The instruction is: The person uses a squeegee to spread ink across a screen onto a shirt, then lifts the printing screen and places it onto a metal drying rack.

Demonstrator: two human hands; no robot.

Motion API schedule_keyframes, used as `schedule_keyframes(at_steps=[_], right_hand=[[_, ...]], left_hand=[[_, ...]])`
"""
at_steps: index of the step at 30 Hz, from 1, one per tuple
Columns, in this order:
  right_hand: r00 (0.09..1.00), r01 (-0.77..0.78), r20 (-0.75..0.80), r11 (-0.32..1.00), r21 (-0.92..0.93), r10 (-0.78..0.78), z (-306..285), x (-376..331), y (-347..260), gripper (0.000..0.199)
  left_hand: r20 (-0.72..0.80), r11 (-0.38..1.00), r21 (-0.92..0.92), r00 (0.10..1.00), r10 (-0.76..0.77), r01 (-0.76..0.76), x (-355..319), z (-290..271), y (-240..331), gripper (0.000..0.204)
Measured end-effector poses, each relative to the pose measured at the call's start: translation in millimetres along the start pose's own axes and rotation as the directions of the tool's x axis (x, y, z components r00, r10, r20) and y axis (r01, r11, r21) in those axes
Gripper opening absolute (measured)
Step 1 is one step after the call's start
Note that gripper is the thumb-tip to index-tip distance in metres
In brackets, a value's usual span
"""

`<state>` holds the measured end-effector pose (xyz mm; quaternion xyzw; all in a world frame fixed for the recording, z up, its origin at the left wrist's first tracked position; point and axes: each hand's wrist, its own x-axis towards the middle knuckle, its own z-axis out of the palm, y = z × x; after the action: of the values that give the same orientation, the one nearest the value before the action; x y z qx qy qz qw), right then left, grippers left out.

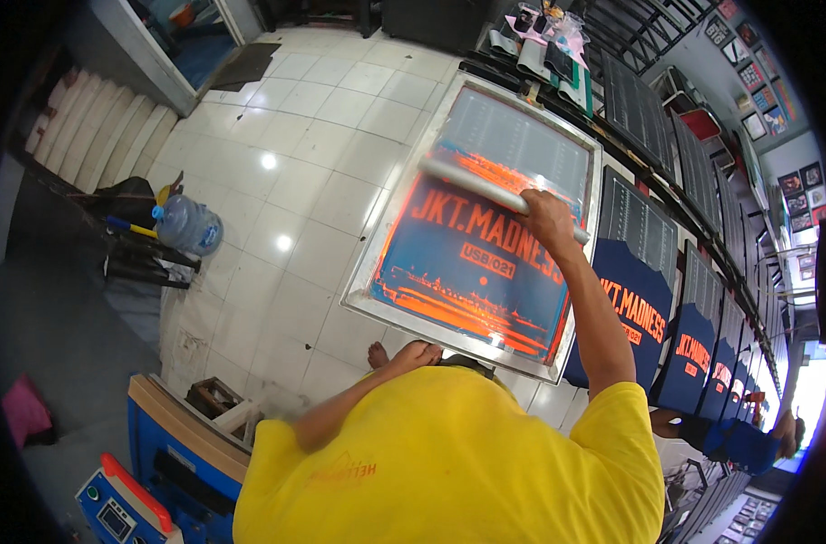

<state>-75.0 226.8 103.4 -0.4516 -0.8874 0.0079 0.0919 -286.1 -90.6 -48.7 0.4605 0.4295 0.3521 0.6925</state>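
Note:
My right hand is wrapped round the long grey squeegee, which lies slantwise across a screen-printing frame. Bright orange ink is smeared on the mesh below the squeegee and along its far side. Orange lettering shows through the mesh over dark blue fabric. My left hand is near my waist, close to the frame's near edge, with its fingers curled; whatever they may hold is hidden.
Navy shirts with orange print lie on a row of printing boards to the right. Another person is at the lower right. A water jug stands left, and a blue machine at lower left. Tiled floor lies between.

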Motion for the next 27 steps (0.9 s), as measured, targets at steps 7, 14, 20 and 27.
schedule_keyframes(at_steps=[7,14,20,27], right_hand=[[0.987,0.156,0.039,0.987,0.029,-0.157,-9,-56,-32,0.022],[0.958,0.274,0.079,0.961,0.046,-0.277,-26,-103,-28,0.03],[0.996,0.056,-0.07,0.996,0.073,-0.051,-12,-74,19,0.026],[0.997,-0.018,-0.074,1.0,0.002,0.018,-8,-1,52,0.02]], left_hand=[[-0.009,0.993,0.097,0.998,-0.064,0.064,-2,-3,6,0.043],[-0.05,0.971,0.171,0.986,-0.161,0.167,-6,-1,30,0.038],[-0.031,0.973,0.18,0.99,-0.14,0.143,-8,-1,41,0.038],[-0.009,0.986,0.077,0.989,-0.151,0.151,-7,-7,7,0.041]])
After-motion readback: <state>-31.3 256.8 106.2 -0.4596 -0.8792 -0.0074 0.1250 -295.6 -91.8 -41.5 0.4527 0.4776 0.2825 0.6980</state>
